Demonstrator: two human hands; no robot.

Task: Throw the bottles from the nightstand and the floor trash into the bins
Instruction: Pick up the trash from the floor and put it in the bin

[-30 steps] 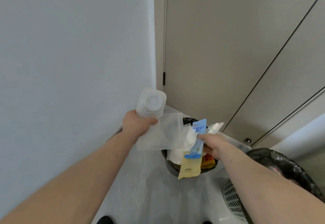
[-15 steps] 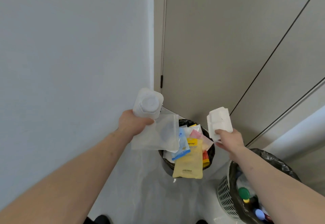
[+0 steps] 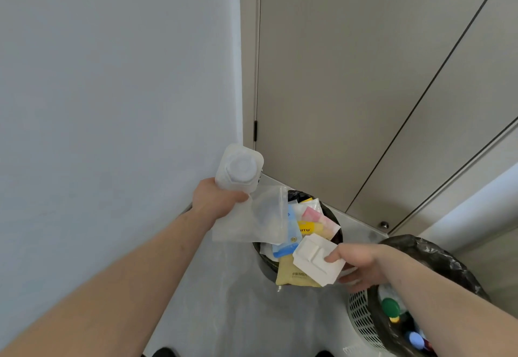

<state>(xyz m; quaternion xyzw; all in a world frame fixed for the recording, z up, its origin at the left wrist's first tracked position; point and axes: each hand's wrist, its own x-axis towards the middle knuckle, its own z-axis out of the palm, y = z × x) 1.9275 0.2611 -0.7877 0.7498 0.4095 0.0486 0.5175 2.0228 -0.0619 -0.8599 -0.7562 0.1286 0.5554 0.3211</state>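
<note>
A: What's new, going left to right?

B: The left hand holds as before: fingers wrapped round the translucent white square plastic bottle, a clear plastic bag pinched beneath it, above the dark round bin stuffed with packets.

A: And the right hand?

B: Half a second ago it held the flat white paper packet high; now it has dropped low over that bin's near rim, thumb and fingers pinching it. Release looks imminent. The bottle probably belongs in the mesh bin with black liner, far right.

An indoor room corner: plain wall, panelled door, two lined bins on the floor.
</note>
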